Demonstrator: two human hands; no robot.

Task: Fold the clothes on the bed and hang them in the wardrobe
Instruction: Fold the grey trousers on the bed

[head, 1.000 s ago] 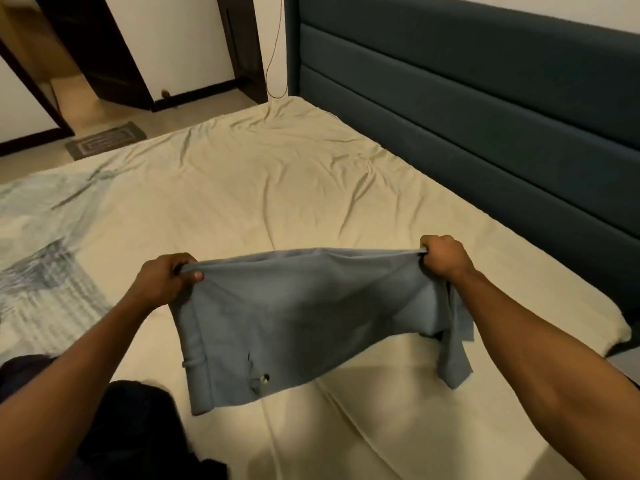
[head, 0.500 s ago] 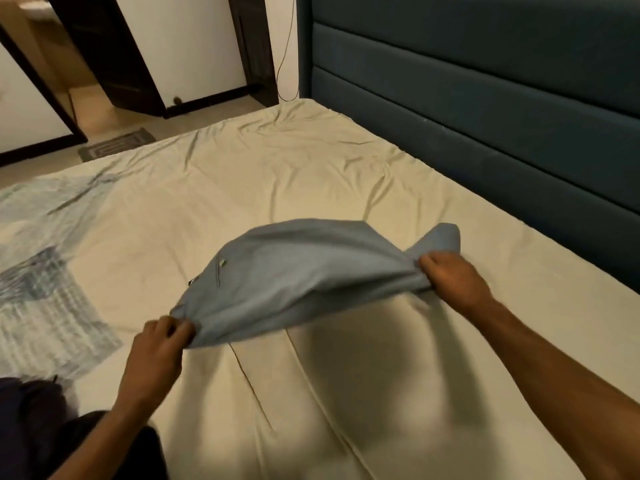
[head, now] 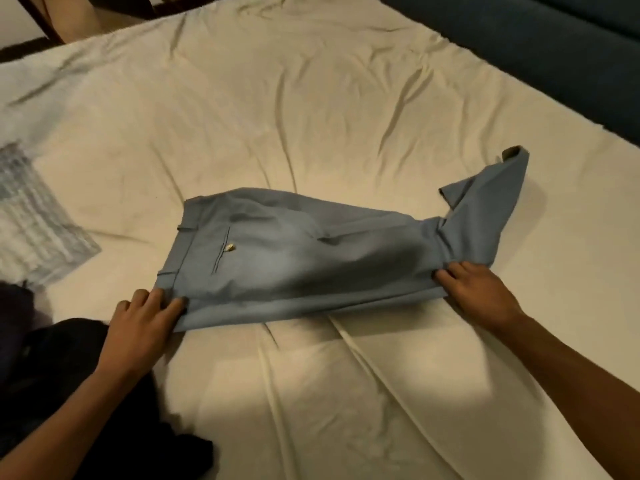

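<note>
Trousers [head: 298, 258], airborne 0.5 s ago, now lie flat on bed [head: 311, 109], waistband at left, leg ends flipped up at right. L hand [head: 145, 317] pinches waistband corner; R hand [head: 474, 289] grips the fold w/ curled fingers. Dark clothes [head: 79, 393] lower left.

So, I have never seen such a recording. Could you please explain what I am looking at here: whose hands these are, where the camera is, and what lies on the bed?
There is no machine here. A person wears one camera on the head, so you look forward and down along their own two arms. The blue-grey trousers lie on the cream bed sheet, back pocket with its button facing up. The left hand grips the near corner at the waistband. The right hand holds the leg end, where the cloth bunches and sticks up. A pile of dark clothes lies at lower left. The dark headboard is at upper right.
</note>
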